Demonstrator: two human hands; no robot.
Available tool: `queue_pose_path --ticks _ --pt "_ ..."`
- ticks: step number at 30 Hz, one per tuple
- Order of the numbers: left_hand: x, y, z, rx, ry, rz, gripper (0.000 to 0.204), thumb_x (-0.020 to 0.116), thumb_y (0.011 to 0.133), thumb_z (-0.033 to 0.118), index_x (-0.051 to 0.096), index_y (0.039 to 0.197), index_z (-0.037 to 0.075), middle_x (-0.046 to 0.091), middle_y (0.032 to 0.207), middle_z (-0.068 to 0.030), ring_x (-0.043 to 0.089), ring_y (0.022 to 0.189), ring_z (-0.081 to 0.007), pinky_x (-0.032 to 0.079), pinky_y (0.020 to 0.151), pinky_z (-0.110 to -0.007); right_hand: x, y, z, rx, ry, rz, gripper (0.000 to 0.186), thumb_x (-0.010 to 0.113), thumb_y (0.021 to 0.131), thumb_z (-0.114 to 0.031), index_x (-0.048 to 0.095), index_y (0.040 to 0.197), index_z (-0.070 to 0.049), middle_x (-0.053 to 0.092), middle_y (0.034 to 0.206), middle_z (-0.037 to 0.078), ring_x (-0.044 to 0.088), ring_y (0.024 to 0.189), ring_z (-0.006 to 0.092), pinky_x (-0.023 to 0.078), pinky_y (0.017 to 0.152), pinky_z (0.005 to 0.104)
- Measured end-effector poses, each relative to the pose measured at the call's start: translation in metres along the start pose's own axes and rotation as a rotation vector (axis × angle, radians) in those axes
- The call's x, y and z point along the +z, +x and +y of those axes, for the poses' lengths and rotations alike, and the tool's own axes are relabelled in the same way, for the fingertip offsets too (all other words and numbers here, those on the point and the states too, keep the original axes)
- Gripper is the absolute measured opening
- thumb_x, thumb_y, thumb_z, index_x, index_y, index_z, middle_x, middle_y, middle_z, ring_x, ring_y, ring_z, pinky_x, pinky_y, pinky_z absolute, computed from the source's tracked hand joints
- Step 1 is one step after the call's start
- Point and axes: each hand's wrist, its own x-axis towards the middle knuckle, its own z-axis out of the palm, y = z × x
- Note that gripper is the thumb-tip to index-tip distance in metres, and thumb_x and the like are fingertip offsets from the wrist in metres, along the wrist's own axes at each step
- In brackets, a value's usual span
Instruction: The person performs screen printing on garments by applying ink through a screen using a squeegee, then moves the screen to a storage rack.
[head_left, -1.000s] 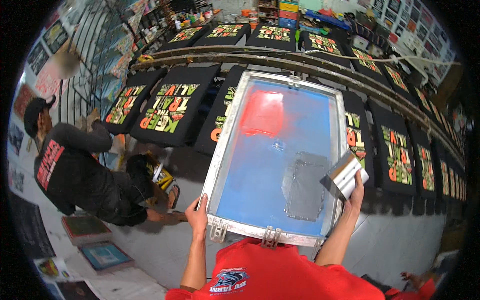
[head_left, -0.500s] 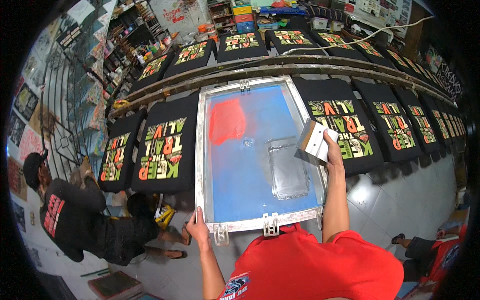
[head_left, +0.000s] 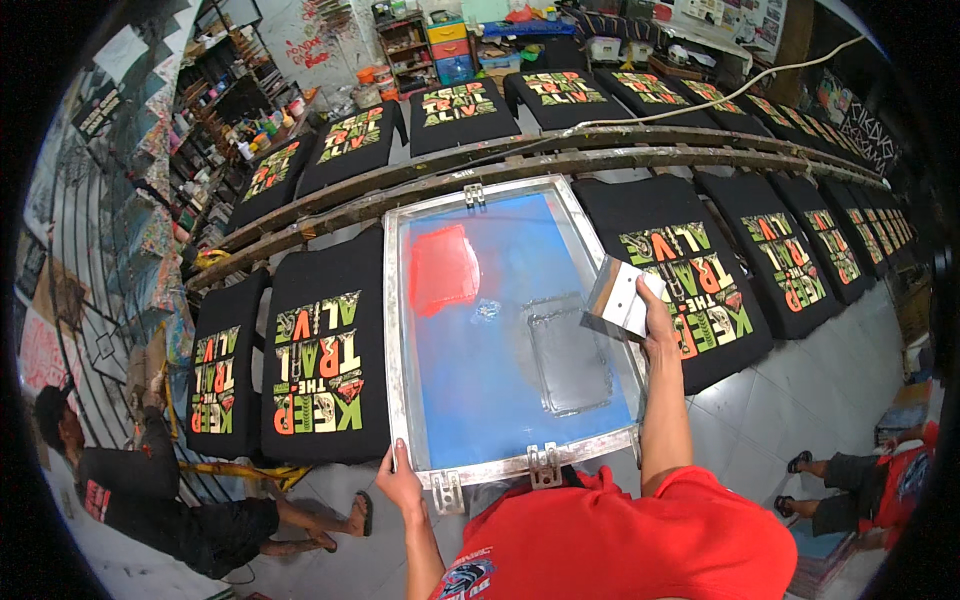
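In front of me is a screen-printing frame (head_left: 393, 330) with pale metal sides and blue mesh (head_left: 470, 390). The mesh carries a red patch (head_left: 443, 270) at the upper left and a dark grey rectangle (head_left: 570, 355) at the right. My left hand (head_left: 402, 484) is closed on the frame's lower left corner, thumb on top. In my right hand (head_left: 657, 318) is a squeegee (head_left: 624, 296) with a white handle and brown blade, tilted over the frame's right side. My right forearm lies along that side; whether those fingers also touch the frame is hidden.
Black printed T-shirts lie in two rows, including one left (head_left: 325, 350) and one right (head_left: 690, 270) of the frame. Wooden rails (head_left: 400, 190) run between the rows. A person in black (head_left: 140, 500) is at the left, another in red (head_left: 905, 480) at the lower right. A cable (head_left: 740, 88) crosses above.
The view has shifted and tilted, so the frame and shirts sit lower at the left. My grips look the same. The person in black has moved their legs.
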Motion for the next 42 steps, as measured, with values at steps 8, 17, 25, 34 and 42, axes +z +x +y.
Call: queue_pose_path --ticks 8,17,25,34,42 --pt "0.009 -0.001 -0.008 -0.056 0.051 -0.030 0.049 0.069 0.096 0.031 0.065 0.120 -0.010 0.073 0.106 -0.0170 0.064 0.095 -0.0170 0.049 0.089 -0.032 -0.010 0.004 0.005 -0.004 -0.071 0.086 0.052 0.077 0.088 -0.029 0.063 0.126 0.002 0.070 0.117 0.009 0.069 0.099 0.0190 0.053 0.087 0.0331" --pt "0.022 0.000 -0.029 -0.053 0.007 -0.017 0.046 0.067 0.097 0.032 0.067 0.120 -0.009 0.074 0.103 -0.0150 0.064 0.089 -0.0161 0.050 0.082 -0.031 0.076 -0.030 -0.008 -0.753 -1.524 -0.253 0.037 0.082 0.067 -0.009 0.074 0.103 -0.013 0.072 0.092 0.012 0.068 0.087 0.0277 0.047 0.090 0.0393" --pt "0.022 0.004 -0.034 -0.073 0.046 -0.042 0.047 0.066 0.097 0.033 0.066 0.122 -0.007 0.074 0.104 -0.0164 0.065 0.090 -0.0182 0.050 0.083 -0.032 0.110 0.028 0.032 -0.877 -1.901 -0.246 0.015 0.066 0.076 -0.004 0.067 0.088 -0.012 0.069 0.085 0.008 0.068 0.089 0.0281 0.045 0.088 0.0444" --pt "0.019 0.004 -0.044 -0.133 0.059 -0.017 0.052 0.068 0.096 0.038 0.067 0.120 -0.008 0.072 0.109 -0.0209 0.068 0.094 -0.0250 0.051 0.086 -0.035 0.086 -0.120 0.058 -0.569 -2.001 0.027 0.012 0.058 0.081 -0.005 0.066 0.090 -0.004 0.069 0.081 0.017 0.068 0.077 0.0333 0.048 0.079 0.0464" --pt "0.019 0.007 -0.042 -0.063 0.058 -0.016 0.047 0.068 0.097 0.033 0.066 0.120 -0.008 0.072 0.109 -0.0198 0.068 0.095 -0.0238 0.050 0.087 -0.034 0.120 -0.153 0.054 -0.341 -1.742 -0.094 0.019 0.075 0.077 -0.011 0.069 0.093 -0.005 0.070 0.081 0.018 0.069 0.078 0.0376 0.051 0.080 0.0462"
